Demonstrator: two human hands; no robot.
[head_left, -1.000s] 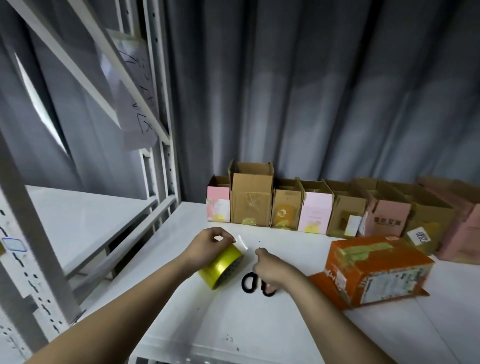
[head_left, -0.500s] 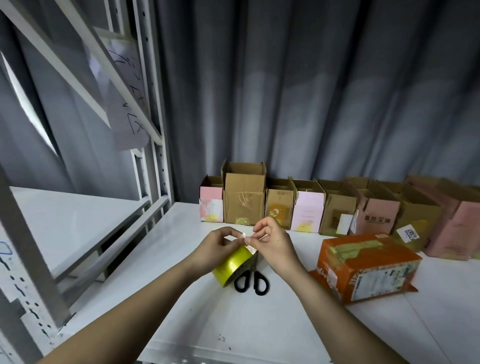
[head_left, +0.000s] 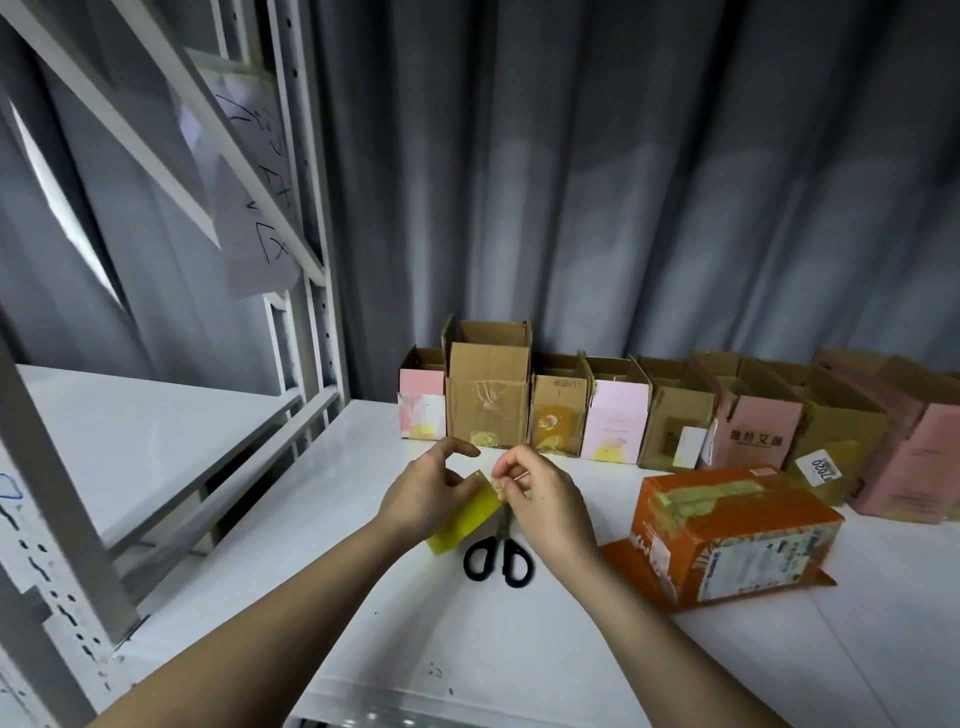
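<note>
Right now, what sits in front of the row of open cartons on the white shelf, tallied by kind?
Yellow tape roll: 1
Black scissors: 1
Orange box: 1
Total: 3

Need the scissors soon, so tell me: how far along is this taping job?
Done: the orange box carries yellowish tape strips on top. In hand: the left hand holds the yellow tape roll, the right hand pinches its loose end. Left, likely: pulling and cutting a strip; the scissors lie untouched.
</note>
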